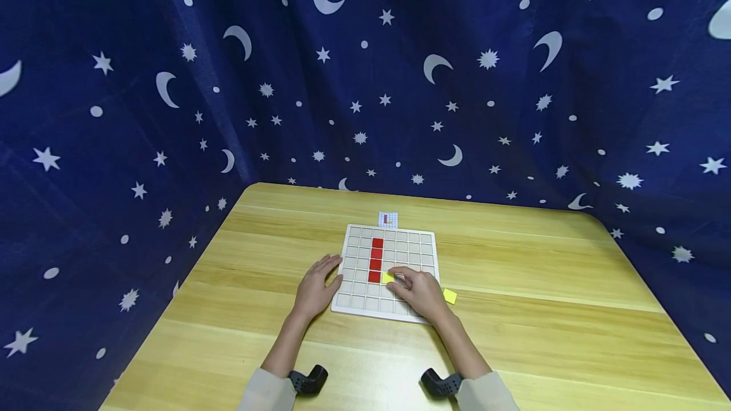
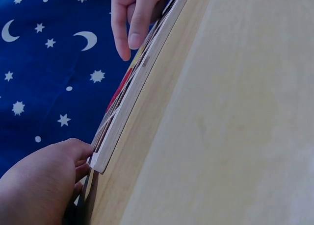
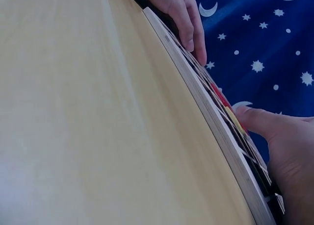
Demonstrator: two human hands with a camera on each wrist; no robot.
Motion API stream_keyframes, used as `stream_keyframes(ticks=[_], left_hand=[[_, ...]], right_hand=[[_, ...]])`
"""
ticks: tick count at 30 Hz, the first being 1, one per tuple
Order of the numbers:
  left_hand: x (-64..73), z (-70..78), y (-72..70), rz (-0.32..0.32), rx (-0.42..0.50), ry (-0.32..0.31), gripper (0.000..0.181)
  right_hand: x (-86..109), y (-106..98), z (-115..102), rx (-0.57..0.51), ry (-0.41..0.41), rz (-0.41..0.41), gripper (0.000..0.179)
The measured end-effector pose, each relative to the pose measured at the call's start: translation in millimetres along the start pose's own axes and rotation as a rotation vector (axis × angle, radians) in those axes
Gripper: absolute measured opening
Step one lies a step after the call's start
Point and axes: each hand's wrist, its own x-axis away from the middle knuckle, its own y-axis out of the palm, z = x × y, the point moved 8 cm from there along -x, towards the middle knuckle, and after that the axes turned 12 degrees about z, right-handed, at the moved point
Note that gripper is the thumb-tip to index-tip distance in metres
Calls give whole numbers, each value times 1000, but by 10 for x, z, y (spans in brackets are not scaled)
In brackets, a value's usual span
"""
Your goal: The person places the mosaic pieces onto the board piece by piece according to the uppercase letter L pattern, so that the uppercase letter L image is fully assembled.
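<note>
A white grid board (image 1: 356,302) lies on the table, with a column of several red square tiles (image 1: 375,259) in its cells. My right hand (image 1: 424,293) is over the board's right half, its thumb and index finger at opposite edges of a yellow square tile (image 1: 388,278) beside the lowest red tile. In the right wrist view the thumb touches this yellow tile (image 3: 234,120). My left hand (image 1: 314,287) rests by the board's left edge, fingers extended and touching it. A second yellow tile (image 1: 450,296) lies on the table, right of the board.
A small printed grid card (image 1: 388,219) with a coloured pattern lies just behind the board. The wooden table (image 1: 542,309) extends to both sides. A dark blue curtain (image 1: 365,81) with moons and stars hangs behind it and along its sides.
</note>
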Motion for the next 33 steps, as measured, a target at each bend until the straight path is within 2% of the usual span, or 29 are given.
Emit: stream_keyframes(ticks=[6,14,33], left_hand=[[1,4,-6,3,2,1,38],[0,4,-11,0,-1,-5,39],[-10,-16,12,0,0,4,38]], right_hand=[[8,-98,-51,-97,-6,45,25],[41,-258,-50,-147,-3,99,25],[233,-669,190,-134,-25,223,28]])
